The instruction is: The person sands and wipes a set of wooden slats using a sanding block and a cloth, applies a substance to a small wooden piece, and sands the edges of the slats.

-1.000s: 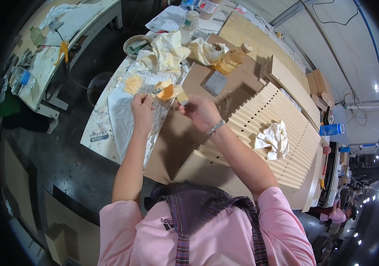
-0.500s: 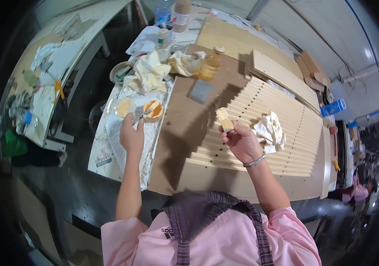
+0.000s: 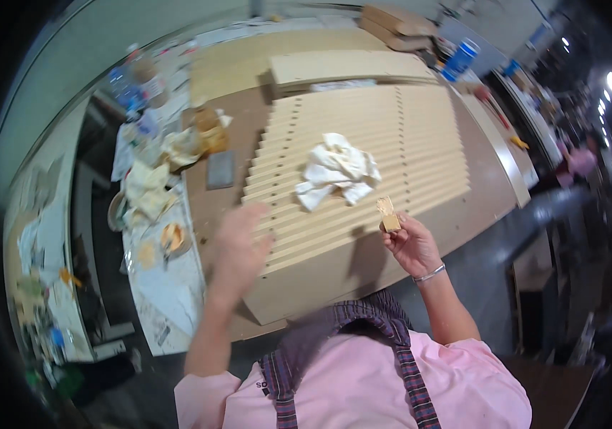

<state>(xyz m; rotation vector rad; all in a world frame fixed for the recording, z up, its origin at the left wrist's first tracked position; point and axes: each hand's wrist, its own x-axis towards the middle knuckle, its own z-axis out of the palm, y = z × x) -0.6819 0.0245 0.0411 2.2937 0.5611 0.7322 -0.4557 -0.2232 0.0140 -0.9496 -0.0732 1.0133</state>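
In my right hand (image 3: 413, 247) is a small tan scraper-like piece (image 3: 391, 222), pinched between thumb and fingers, with a lump of pale putty (image 3: 384, 205) at its upper end. It is held above the near right part of a row of pale wooden strips (image 3: 306, 214), laid side by side with dark holes in lines. My left hand (image 3: 241, 250) is blurred by motion over the left ends of the strips, its fingers apart and nothing visible in them. On the strips lies a crumpled white cloth (image 3: 338, 171). A small tub of orange putty (image 3: 173, 238) stands left of my left hand.
Beyond the strips lies a long pale board (image 3: 349, 66). A grey flat block (image 3: 221, 170), cream rags (image 3: 150, 189) and bottles (image 3: 150, 82) crowd the left side. A blue canister (image 3: 461, 59) is at the far right, near a red-handled tool (image 3: 492, 107).
My view has swung to the right. My left hand has moved from beside the putty tub to over the strips. My right hand still holds the scraper-like piece, now farther right along the strips.
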